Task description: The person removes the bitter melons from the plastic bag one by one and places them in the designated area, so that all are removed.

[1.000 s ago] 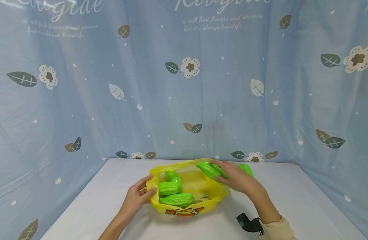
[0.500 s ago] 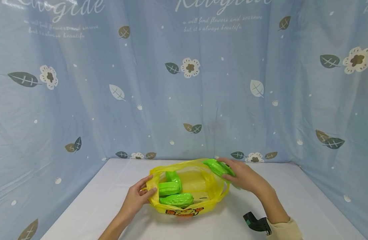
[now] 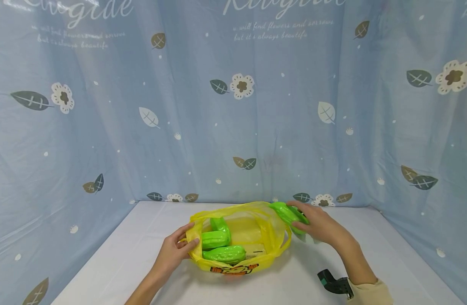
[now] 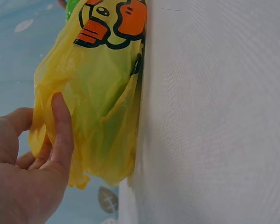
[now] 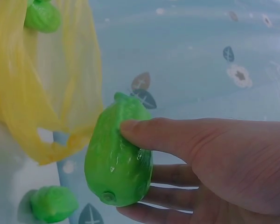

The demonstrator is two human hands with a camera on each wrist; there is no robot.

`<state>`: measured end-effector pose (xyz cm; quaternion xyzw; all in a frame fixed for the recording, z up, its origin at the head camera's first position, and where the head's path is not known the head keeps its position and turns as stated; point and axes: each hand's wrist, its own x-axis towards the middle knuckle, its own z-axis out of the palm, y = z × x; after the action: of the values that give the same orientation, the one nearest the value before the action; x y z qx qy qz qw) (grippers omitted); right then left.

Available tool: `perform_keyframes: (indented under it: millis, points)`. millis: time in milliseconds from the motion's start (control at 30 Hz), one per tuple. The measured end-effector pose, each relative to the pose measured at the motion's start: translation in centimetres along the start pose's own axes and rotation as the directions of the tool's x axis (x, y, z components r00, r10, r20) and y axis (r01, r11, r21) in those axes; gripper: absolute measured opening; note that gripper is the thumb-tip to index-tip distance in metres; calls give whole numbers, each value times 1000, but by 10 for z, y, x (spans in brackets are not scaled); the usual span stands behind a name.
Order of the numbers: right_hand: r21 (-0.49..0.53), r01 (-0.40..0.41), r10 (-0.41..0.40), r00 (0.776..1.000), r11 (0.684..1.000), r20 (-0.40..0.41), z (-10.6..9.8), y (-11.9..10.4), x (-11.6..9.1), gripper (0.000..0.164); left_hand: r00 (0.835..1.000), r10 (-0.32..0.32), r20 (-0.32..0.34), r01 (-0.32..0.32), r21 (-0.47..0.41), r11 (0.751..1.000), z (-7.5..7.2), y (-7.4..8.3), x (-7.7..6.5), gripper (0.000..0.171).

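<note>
A yellow plastic bag with an orange cartoon print stands with its mouth wide on the white table. My left hand pinches the bag's left rim; in the left wrist view, the left hand has thumb and fingers on either side of the yellow film. My right hand holds a green bitter melon at the bag's right rim. In the right wrist view this bitter melon is gripped between thumb and fingers. Several more bitter melons lie inside the bag's left half.
Another green bitter melon lies on the table outside the bag, mostly hidden by my right hand in the head view. A blue curtain with leaves and flowers surrounds the white table. A black wrist device sits near my right sleeve.
My right hand has moved right with the bitter melon, from over the bag's mouth to its right rim. The left hand and the bag's left side have stayed put.
</note>
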<state>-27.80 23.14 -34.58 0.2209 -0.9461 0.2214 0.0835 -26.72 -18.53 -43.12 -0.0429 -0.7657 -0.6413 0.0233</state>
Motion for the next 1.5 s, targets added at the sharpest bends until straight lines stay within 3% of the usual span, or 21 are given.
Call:
perform_keyframes:
  millis: [600, 1033, 1500]
  points:
    - [-11, -80, 80, 995, 997, -55, -1, 34, -9, 54, 1000, 10, 6, -10, -4, 1000, 0, 0, -1, 61]
    - [13, -198, 199, 978, 980, -55, 0, 55, -12, 59, 1000, 10, 4, -10, 4, 1000, 0, -1, 0, 61]
    - [5, -229, 229, 972, 973, -53, -6, 76, -8, 59, 1000, 17, 9, -17, 11, 1000, -1, -1, -1, 62]
